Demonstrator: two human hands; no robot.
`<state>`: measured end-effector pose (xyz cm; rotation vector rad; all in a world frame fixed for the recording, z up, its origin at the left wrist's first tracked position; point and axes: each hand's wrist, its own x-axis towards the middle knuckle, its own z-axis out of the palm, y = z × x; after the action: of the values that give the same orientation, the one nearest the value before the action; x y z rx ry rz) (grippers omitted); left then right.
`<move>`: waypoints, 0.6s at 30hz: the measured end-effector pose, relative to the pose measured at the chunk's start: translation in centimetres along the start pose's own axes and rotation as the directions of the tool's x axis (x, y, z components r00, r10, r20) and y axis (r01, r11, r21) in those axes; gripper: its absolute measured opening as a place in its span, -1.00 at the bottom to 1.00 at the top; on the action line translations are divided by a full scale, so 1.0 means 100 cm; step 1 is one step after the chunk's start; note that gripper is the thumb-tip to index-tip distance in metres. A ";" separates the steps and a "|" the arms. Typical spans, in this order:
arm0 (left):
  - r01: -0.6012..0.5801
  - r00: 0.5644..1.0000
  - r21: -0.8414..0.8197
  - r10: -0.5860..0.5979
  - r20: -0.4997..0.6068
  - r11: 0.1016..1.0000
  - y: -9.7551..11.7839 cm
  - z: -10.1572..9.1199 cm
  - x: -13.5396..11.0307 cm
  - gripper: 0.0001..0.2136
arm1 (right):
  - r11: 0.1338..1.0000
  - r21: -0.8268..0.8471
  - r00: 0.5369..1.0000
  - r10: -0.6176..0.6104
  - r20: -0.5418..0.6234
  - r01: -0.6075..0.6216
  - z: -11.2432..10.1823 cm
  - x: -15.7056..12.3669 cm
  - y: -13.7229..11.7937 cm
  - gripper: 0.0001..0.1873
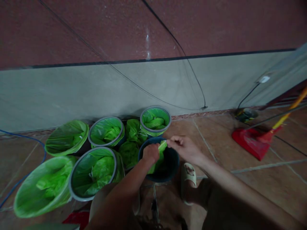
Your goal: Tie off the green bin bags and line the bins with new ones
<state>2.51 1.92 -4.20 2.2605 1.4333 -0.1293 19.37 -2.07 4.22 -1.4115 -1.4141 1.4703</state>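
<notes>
Now green bag [160,155] pinched between both hands, over dark bin [171,164]

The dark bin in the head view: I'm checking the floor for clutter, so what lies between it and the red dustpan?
In the head view, only bare tiled floor lies between the dark bin and the red dustpan; the right hand reaches over the bin's rim.

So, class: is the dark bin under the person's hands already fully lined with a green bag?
No: the green bag is still bunched between both hands, and the dark bin shows bare inside.
</notes>
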 end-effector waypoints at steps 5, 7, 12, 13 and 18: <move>-0.055 0.994 0.095 0.064 -0.089 0.994 0.010 -0.005 -0.005 -0.66 | 0.935 -0.068 0.897 0.311 -0.314 -0.348 -0.002 0.051 0.074 -0.67; -0.060 0.992 0.121 0.073 -0.105 0.991 0.012 -0.006 -0.009 -0.65 | 0.933 -0.020 0.902 0.342 -0.262 -0.359 0.003 0.058 0.089 -0.72; -0.032 0.985 0.134 0.054 -0.165 0.990 0.009 -0.008 -0.014 -0.64 | 0.956 -0.002 0.937 0.286 -0.199 -0.292 0.001 0.064 0.102 -0.76; -0.012 0.982 0.133 0.037 -0.187 0.991 0.007 -0.009 -0.014 -0.64 | 0.959 0.012 0.938 0.278 -0.209 -0.282 -0.003 0.064 0.102 -0.77; 0.029 0.969 0.112 -0.001 -0.246 0.993 0.004 -0.016 -0.018 -0.67 | 0.949 0.089 0.888 0.316 -0.334 -0.304 -0.020 0.057 0.093 -0.84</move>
<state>1.78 0.92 -2.05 2.4285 1.6053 0.0683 22.14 1.88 -5.72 -1.8347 -0.9724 1.3383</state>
